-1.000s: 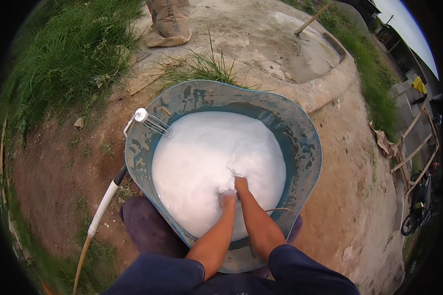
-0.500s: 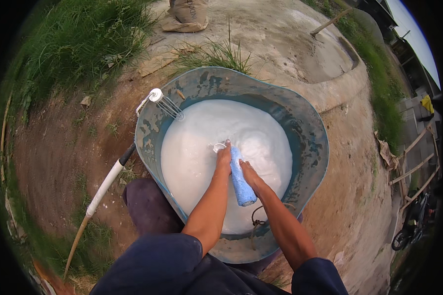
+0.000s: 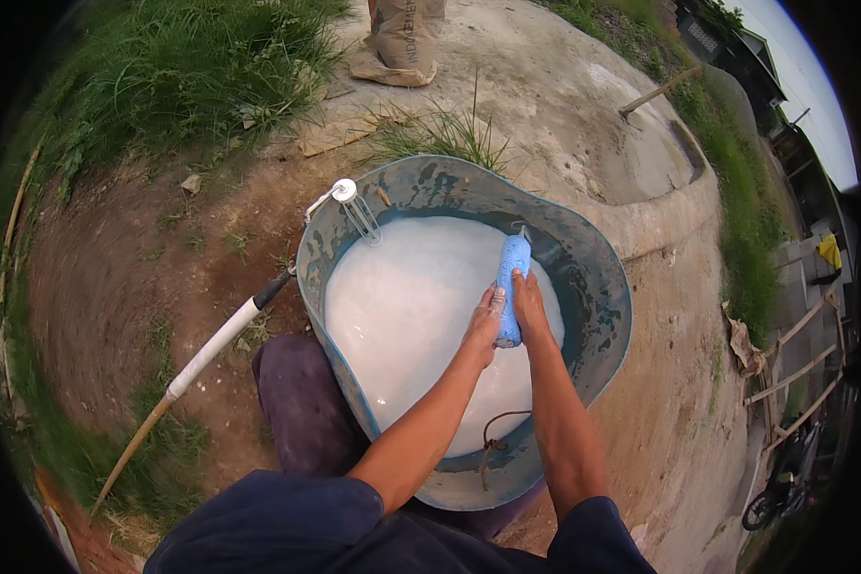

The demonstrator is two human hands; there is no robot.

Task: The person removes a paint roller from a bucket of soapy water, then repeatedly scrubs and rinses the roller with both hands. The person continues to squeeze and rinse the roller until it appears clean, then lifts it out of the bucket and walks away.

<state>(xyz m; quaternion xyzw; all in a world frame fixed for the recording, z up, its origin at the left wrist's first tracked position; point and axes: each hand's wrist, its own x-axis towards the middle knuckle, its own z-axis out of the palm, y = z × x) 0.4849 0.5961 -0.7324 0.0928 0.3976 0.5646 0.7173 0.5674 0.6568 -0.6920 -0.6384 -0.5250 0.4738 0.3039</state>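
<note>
Bare earth (image 3: 153, 277) and grass (image 3: 191, 86) outdoors. Blue roller sleeve (image 3: 516, 256) above white liquid (image 3: 402, 316), gripped between both hands: left hand (image 3: 485, 322) wrapped against its lower left side, right hand (image 3: 530, 304) along its right side, thumb on the upper face; fingers (image 3: 495, 298) curled snugly, some tips hidden behind. Liquid sits in a blue tub (image 3: 598, 316); wire frame (image 3: 345, 191) hooked over its edge, pole (image 3: 214, 350) outside to the left

Roller sleeve (image 3: 515, 256): light blue. Liquid (image 3: 407, 306): white. Tub (image 3: 598, 311): blue, blotched grey. Roller-frame end cap (image 3: 344, 190): white. Shirt (image 3: 277, 521): navy blue.
</note>
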